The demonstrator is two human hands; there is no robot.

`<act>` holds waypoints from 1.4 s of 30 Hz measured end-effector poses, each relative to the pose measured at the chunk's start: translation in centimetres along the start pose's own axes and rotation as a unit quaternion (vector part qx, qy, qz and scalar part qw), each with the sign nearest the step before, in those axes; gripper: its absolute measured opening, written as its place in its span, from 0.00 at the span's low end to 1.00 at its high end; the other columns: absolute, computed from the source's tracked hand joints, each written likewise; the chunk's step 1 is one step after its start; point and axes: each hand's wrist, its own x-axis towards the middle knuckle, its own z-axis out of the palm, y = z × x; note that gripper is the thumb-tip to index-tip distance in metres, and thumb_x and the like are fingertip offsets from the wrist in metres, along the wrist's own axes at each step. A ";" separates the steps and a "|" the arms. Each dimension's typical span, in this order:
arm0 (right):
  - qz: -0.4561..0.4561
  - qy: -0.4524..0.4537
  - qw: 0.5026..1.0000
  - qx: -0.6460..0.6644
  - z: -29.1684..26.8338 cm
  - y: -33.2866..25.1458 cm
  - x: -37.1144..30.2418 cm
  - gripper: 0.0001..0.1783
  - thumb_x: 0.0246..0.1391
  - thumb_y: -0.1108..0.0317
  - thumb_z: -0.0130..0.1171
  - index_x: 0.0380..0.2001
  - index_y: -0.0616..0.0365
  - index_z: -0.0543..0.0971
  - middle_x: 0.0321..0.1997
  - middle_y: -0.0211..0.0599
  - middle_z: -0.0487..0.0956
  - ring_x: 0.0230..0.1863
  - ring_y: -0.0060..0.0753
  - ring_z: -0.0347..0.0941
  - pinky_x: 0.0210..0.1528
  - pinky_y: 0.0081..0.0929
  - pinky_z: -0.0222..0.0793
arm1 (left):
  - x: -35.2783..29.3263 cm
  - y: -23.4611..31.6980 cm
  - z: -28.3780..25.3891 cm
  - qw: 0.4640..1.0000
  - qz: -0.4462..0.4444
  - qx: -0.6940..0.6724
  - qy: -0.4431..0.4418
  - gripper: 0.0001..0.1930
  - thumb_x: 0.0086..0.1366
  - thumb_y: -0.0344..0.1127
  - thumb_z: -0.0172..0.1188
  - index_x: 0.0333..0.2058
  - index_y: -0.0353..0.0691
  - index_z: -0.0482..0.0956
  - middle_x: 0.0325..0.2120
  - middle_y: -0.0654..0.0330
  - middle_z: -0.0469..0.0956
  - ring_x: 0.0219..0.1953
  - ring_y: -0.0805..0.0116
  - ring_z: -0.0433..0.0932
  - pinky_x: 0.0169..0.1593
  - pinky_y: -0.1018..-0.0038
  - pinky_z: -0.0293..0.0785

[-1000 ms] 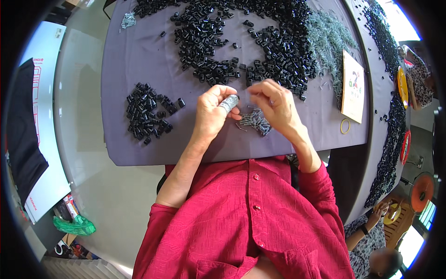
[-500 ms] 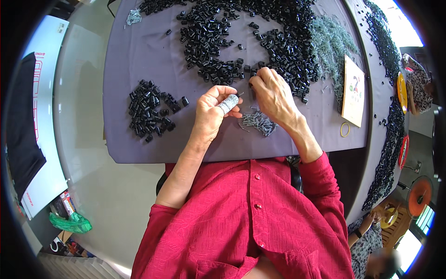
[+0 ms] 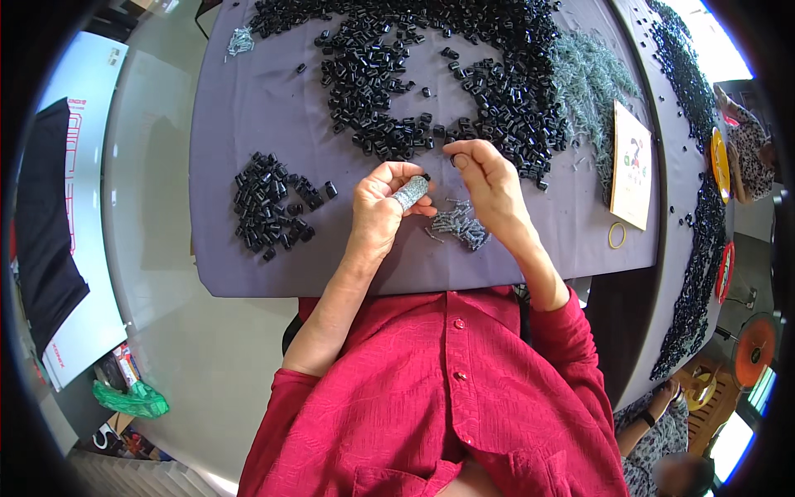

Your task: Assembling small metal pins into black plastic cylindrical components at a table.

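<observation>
My left hand [image 3: 383, 205] is closed above the table's front, its thumb wrapped in grey-white tape [image 3: 411, 192]. At that thumb's tip, the fingers pinch a small black plastic piece [image 3: 426, 177]. Opposite it, my right hand [image 3: 497, 189] has thumb and forefinger pressed together. Something dark shows at its fingertips, too small to name. Below and between the hands lies a little heap of grey screws [image 3: 464, 228]. Just beyond my fingers spreads a big pile of black plastic pieces [image 3: 517, 108]. A smaller pile of finished-looking black pieces [image 3: 269, 203] sits left of my left hand.
Grey cloth covers the table [image 3: 331, 269]. At the right are a large heap of screws [image 3: 590, 74], a printed booklet [image 3: 631, 166] and a yellow ring [image 3: 617, 235]. A second table [image 3: 638, 352] carries more black pieces, with other people beside it. A small clump of screws [image 3: 240, 40] lies far left.
My right hand has drawn back from the edge of the big black pile, turning with its fingertips pinched. The left hand stays nearly in place; the screw tip seen at its fingers no longer shows.
</observation>
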 end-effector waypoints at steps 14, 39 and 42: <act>0.142 0.035 0.961 0.237 2.1 0.1 -1.7 0.08 0.55 0.75 0.61 0.39 0.64 0.81 0.28 0.29 0.81 0.29 0.14 0.74 0.32 0.15 0.72 | -0.1 0.2 1.0 0.998 0.030 0.059 -0.009 0.07 0.64 0.20 0.53 0.40 0.32 0.75 0.30 0.57 0.79 0.27 0.72 0.79 0.32 0.74 0.83; -0.193 -0.002 0.978 -0.082 3.5 0.0 -1.4 0.16 0.44 0.81 0.54 0.40 0.60 0.75 0.36 0.42 0.78 0.37 0.46 0.75 0.41 0.38 0.72 | -1.3 1.3 0.9 0.978 0.044 0.199 0.033 0.08 0.65 0.22 0.53 0.42 0.33 0.77 0.32 0.58 0.81 0.30 0.73 0.81 0.32 0.77 0.80; -0.209 -0.006 0.974 -0.086 3.7 0.1 -1.7 0.19 0.42 0.82 0.53 0.42 0.60 0.73 0.36 0.43 0.77 0.37 0.47 0.74 0.42 0.39 0.71 | -1.8 1.2 0.7 0.937 0.104 0.329 0.046 0.09 0.63 0.22 0.56 0.42 0.32 0.77 0.30 0.59 0.80 0.28 0.75 0.80 0.29 0.77 0.78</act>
